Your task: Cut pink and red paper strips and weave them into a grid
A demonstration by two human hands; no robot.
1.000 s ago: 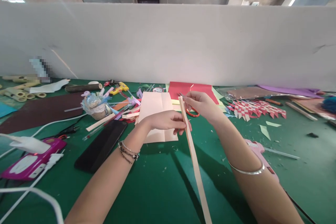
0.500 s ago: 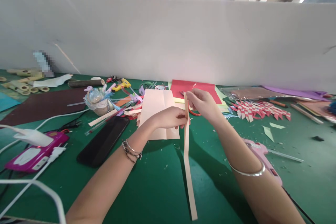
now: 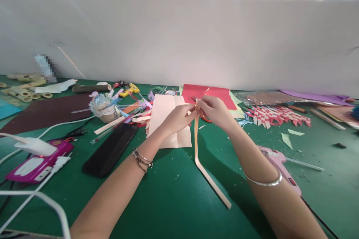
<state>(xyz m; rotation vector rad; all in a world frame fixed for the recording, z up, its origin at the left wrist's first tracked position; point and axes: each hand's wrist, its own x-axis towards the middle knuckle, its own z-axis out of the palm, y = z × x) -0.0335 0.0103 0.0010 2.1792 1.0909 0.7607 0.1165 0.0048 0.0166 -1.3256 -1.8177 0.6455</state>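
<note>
**Both hands at the top of the paper strip**

We had both hands up over the middle of the green table (image 3: 174,201). Our left hand (image 3: 179,117) and right hand (image 3: 214,110) met at the upper end of a long peach paper strip (image 3: 196,145), each pinching it between thumb and fingertips, so both grips were narrow and closed on the paper. The strip hung down from that pinch, bent where it met the table, and ran on toward the near right, its free end lying flat on the green surface.

Just behind our hands lay the peach sheet (image 3: 168,115), creased lengthwise, with a red sheet (image 3: 213,95) beyond it against the white partition. Something orange (image 3: 206,119) showed just under our right hand, perhaps a scissors handle; we could not tell for sure. Farther right lay a red-and-white woven paper piece (image 3: 277,115), and near our right forearm a pink glue gun (image 3: 276,162). To the left were a black phone (image 3: 109,149) and a jar of craft odds and ends (image 3: 103,110).

We judged the step in hand to be working the top end of the strip, a fold or a crease begun there. The next move, as we read it, would call for keeping the edges aligned and the pinch firm, while the long tail stayed free to slide on the table without kinking.
</note>
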